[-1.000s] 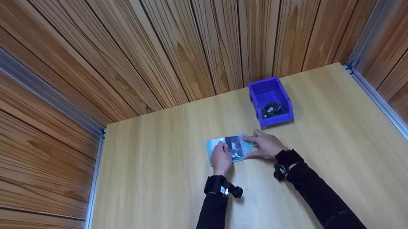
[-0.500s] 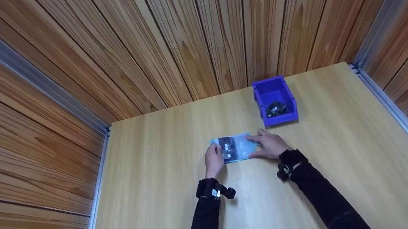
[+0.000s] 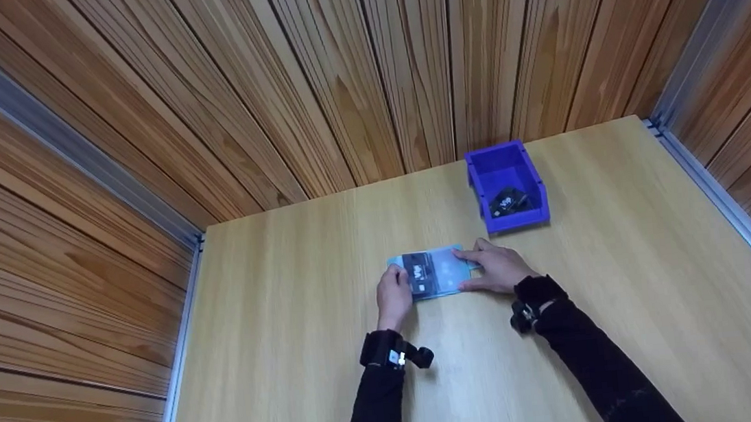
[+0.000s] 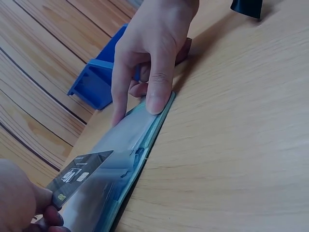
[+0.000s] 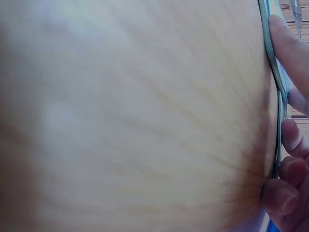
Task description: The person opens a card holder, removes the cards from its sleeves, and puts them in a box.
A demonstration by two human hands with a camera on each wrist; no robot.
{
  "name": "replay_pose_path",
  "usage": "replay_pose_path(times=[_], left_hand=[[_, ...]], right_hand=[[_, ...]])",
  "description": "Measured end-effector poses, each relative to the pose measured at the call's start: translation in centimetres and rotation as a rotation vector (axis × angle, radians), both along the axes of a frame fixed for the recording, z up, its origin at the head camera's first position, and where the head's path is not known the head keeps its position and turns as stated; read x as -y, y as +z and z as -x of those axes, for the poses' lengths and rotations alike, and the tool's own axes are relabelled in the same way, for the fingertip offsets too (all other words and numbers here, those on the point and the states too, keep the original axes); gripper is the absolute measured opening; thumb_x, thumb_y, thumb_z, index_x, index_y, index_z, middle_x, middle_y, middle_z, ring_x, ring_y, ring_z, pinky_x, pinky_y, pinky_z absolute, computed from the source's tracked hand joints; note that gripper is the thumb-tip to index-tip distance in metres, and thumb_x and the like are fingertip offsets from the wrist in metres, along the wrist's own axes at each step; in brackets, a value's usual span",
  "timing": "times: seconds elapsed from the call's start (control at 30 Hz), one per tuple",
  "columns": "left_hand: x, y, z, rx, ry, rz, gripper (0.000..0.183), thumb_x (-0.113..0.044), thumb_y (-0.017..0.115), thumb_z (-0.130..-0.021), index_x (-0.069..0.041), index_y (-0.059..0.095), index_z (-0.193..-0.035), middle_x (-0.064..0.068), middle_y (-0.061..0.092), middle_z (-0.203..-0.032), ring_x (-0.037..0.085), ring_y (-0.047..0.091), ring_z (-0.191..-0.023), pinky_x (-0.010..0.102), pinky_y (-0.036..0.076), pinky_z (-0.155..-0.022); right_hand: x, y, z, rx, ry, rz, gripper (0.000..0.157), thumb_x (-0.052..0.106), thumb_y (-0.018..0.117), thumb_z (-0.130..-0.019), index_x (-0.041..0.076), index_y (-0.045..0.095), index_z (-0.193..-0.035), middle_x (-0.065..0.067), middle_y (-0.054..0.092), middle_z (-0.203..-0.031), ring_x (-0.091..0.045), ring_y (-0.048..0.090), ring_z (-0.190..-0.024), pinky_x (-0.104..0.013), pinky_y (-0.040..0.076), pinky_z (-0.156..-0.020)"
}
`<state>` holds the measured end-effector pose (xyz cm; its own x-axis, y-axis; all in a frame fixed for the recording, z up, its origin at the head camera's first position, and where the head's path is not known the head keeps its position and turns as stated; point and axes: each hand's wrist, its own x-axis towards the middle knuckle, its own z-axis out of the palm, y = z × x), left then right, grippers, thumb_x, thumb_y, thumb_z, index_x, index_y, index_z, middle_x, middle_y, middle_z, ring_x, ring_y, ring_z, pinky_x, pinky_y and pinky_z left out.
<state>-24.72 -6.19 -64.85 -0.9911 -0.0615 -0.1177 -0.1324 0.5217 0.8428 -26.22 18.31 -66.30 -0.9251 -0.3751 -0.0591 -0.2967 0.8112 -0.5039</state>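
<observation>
- Black card [image 3: 421,274] was in the left hand [image 3: 394,295], pinched at one end between thumb and fingers; that end was partly hidden by the thumb, white lettering hard to read
- Card sat over the left half of a light-blue booklet [image 3: 451,271] faced with clear plastic [image 4: 126,129]; couldn't tell from either view whether any card edge was inside a pocket
- Right hand [image 3: 497,268] pressed on the booklet's right end, thumb and index finger set wide apart; its other fingers were curled, partly hidden behind the thumb in the left wrist view
- Booklet lay on the pale wood tabletop [image 3: 293,357]; left end was covered by the left hand
- Purple bin [image 3: 500,170] stood beyond the right hand, near the back wall [image 3: 309,93]; dark cards [image 3: 510,201] lay in its front end, too jumbled to count
- Right wrist view was mostly blurred tabletop; booklet edge and fingers showed at the right border, cut off
- Dark object [image 4: 247,7] at the top of the left wrist view was cut off, couldn't identify it
- Black sleeves [image 3: 375,411] ran out of the bottom of the head view
</observation>
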Motion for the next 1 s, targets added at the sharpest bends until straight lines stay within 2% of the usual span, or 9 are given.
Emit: replay_pose_path(times=[0.17,0.33,0.53,0.63,0.7,0.87,0.93,1.0], left_hand=[[-0.2,0.5,0.0,0.008,0.002,-0.054,0.020,-0.012,0.047,-0.109,-0.008,0.055,-0.092,0.000,0.050,-0.082,0.015,0.051,-0.076,0.026,0.041,-0.067],[-0.7,1.4,-0.1,0.009,0.002,-0.092,0.020,-0.014,0.046,-0.110,-0.009,0.058,-0.094,0.000,0.051,-0.085,0.015,0.052,-0.081,0.026,0.043,-0.071],[-1.4,2.8,-0.3,0.008,-0.012,-0.176,0.021,-0.016,0.045,-0.111,-0.011,0.053,-0.092,-0.002,0.045,-0.084,0.015,0.048,-0.080,0.027,0.040,-0.069],[-1.8,3.5,-0.3,-0.020,-0.020,-0.207,0.020,-0.015,0.046,-0.111,-0.011,0.052,-0.092,-0.002,0.044,-0.084,0.014,0.048,-0.080,0.027,0.039,-0.069],[-2.1,4.0,-0.3,-0.038,-0.027,-0.221,0.019,-0.014,0.046,-0.110,-0.011,0.053,-0.093,-0.002,0.045,-0.084,0.014,0.048,-0.081,0.026,0.039,-0.070],[-2.6,4.3,-0.3,-0.059,-0.042,-0.227,0.019,-0.013,0.047,-0.110,-0.010,0.055,-0.093,-0.003,0.046,-0.083,0.013,0.048,-0.079,0.026,0.040,-0.070],[-2.8,4.2,-0.4,-0.079,-0.043,-0.199,0.018,-0.012,0.049,-0.109,-0.009,0.057,-0.093,-0.002,0.050,-0.085,0.013,0.051,-0.081,0.027,0.042,-0.072],[-3.0,4.2,-0.4,-0.083,-0.042,-0.171,0.018,-0.012,0.050,-0.109,-0.008,0.059,-0.093,-0.001,0.053,-0.087,0.014,0.053,-0.084,0.027,0.044,-0.075]], right_hand=[[0.0,0.0,0.0,-0.006,0.000,0.004,0.084,0.058,0.081,-0.082,0.023,0.053,-0.153,0.001,0.035,-0.090,-0.015,0.030,-0.072,-0.028,0.026,-0.062],[-0.2,0.6,0.0,0.048,-0.013,0.058,0.082,0.053,0.080,-0.086,0.021,0.050,-0.155,-0.002,0.046,-0.095,-0.016,0.039,-0.078,-0.029,0.033,-0.067],[0.2,2.2,0.2,0.080,-0.073,0.231,0.056,0.033,0.068,-0.101,0.011,0.054,-0.151,-0.004,0.062,-0.102,-0.017,0.054,-0.089,-0.033,0.045,-0.079],[0.6,3.0,0.4,0.100,-0.123,0.305,0.048,0.031,0.062,-0.105,0.010,0.057,-0.148,-0.005,0.065,-0.103,-0.019,0.058,-0.089,-0.035,0.047,-0.079],[0.7,3.3,0.5,0.115,-0.152,0.319,0.046,0.033,0.058,-0.107,0.011,0.058,-0.147,-0.006,0.066,-0.105,-0.019,0.059,-0.089,-0.035,0.048,-0.078],[0.8,3.5,0.4,0.123,-0.182,0.346,0.043,0.035,0.049,-0.110,0.008,0.062,-0.140,-0.011,0.070,-0.113,-0.025,0.064,-0.100,-0.043,0.053,-0.087],[0.9,3.4,0.4,0.120,-0.190,0.399,0.042,0.033,0.046,-0.112,0.004,0.065,-0.134,-0.014,0.073,-0.107,-0.027,0.066,-0.098,-0.042,0.054,-0.086],[1.3,3.6,0.3,0.152,-0.210,0.490,0.040,0.030,0.045,-0.112,0.000,0.067,-0.128,-0.016,0.074,-0.098,-0.031,0.069,-0.085,-0.041,0.057,-0.078]])
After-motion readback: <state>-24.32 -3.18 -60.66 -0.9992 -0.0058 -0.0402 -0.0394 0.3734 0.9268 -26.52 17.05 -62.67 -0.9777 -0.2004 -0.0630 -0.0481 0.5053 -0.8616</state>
